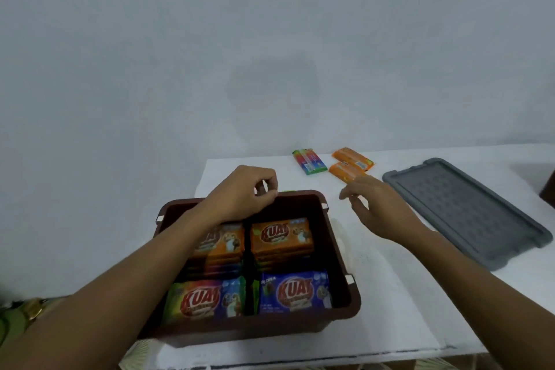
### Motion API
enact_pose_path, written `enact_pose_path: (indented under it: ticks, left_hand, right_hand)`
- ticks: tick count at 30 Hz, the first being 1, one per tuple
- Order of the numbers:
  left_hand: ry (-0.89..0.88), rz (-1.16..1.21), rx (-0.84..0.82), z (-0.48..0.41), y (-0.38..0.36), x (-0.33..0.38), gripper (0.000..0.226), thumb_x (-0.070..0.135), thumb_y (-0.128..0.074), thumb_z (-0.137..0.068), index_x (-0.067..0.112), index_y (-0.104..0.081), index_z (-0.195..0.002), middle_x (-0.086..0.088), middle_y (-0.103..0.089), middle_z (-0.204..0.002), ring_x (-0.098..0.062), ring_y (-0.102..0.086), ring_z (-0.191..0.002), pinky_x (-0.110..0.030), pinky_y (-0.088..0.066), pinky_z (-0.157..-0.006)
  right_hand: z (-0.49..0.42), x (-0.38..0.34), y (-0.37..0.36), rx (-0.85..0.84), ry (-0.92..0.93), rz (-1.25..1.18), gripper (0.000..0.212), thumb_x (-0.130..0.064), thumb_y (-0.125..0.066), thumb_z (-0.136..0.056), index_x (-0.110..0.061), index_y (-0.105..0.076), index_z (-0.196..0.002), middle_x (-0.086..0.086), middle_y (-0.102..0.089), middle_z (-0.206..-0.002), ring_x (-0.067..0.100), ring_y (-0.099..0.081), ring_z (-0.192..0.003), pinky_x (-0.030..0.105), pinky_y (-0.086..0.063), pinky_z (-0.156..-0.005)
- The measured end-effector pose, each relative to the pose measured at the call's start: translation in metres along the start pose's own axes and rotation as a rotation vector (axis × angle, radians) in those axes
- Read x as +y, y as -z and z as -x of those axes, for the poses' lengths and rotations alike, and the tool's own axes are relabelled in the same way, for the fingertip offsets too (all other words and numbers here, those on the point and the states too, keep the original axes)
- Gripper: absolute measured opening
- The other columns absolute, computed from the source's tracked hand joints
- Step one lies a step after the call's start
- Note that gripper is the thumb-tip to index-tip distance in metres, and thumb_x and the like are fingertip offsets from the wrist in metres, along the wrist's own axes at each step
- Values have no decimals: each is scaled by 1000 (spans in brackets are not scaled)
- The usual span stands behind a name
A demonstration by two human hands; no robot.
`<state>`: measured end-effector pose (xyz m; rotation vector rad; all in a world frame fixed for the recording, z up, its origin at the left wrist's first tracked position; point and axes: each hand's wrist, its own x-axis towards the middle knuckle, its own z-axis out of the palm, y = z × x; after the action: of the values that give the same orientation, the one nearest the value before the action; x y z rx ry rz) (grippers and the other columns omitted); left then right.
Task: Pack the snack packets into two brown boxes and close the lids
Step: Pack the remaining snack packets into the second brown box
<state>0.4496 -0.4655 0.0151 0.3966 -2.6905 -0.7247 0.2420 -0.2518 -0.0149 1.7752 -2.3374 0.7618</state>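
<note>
At the box's far rim: the left hand (246, 192) sits with its fingers curled tight. Whether they pinch the rim or the green sliver behind it, I cannot tell.
Just short of the loose packets: the right hand (375, 204) is relaxed and holds nothing, its fingers loosely spread toward the nearer orange packet (345, 172). Contact cannot be made out.
Loose snacks: a second orange packet (353, 158) lies just behind the first, and a multicoloured packet (309, 161) lies near them to the left, all flat on the white table (390, 309).
Brown box (342, 249): open and in front of the person. It holds four stacks: two orange stacks (280, 236) at the back, a blue packet (295, 291) front right, and a rainbow packet (204, 299) front left.
Grey lid (468, 213): lies flat to the right, well apart from the box.
Handling: the packets are probably light, with slick, crinkly wrappers over brittle contents. Pinch one across its long edges, thumb on one side and fingers on the other, and squeeze gently.
Stage: this box looks nearly full, with three packets still to go in and the lid still off.
</note>
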Motion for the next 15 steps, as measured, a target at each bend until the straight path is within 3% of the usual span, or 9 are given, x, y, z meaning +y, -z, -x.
enact_pose_path:
  ticks: [4,8,12,15]
  left_hand:
    - [19,-5,-42,-53,-13,-4,12,22,-65,-88,28,-62,-79,15,-65,-84,-2,-61,-74,-25,-50,-66]
    - [51,-48,-199,-102,-23,-24,10,21,-72,-86,24,-62,-86,9,-65,-94,-7,-63,-80,-24,-47,-68]
    - [118,-117,-384,-136,-37,-48,31,32,-81,-77,19,-62,-99,7,-61,-101,-13,-62,-84,-30,-51,-70]
    - [130,-366,-530,-154,-54,-60,44,51,-77,-75,21,-56,-100,6,-57,-100,-15,-55,-85,-29,-45,-68]
  right_hand:
    - [-20,41,-7,-90,-64,22,18,-11,-59,-91,-24,-70,-97,-9,-68,-103,7,-56,-93,20,-42,-79]
    - [-48,74,-16,-202,-82,19,18,-17,-55,-96,-25,-68,-105,-7,-66,-112,9,-55,-102,19,-40,-84]
    - [-79,99,-32,-286,-70,34,20,-19,-54,-97,-25,-67,-111,-3,-63,-122,13,-55,-109,19,-38,-83]
    - [-102,110,-46,-325,-31,36,20,-20,-56,-95,-25,-68,-111,-4,-64,-121,11,-55,-109,22,-42,-90]
